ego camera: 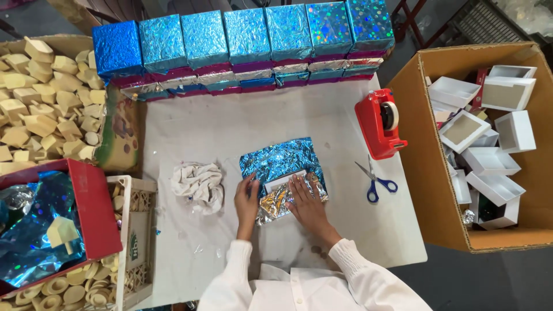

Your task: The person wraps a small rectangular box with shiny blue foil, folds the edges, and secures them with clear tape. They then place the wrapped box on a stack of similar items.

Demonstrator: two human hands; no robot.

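A small white box [284,179] lies on a crinkled sheet of shiny blue foil paper [280,158] in the middle of the white table [230,126]. The near flap of the foil, silver side up, is folded over the box. My right hand [305,203] presses flat on this flap and the box. My left hand [247,198] rests against the left edge of the foil, fingers on the paper beside the box.
A row of blue foil-wrapped boxes [242,40] lines the table's far edge. A red tape dispenser [380,124] and blue-handled scissors [375,181] lie right. A crumpled white cloth [199,184] lies left. A carton of white boxes [489,144] stands right; wooden pieces [46,98] left.
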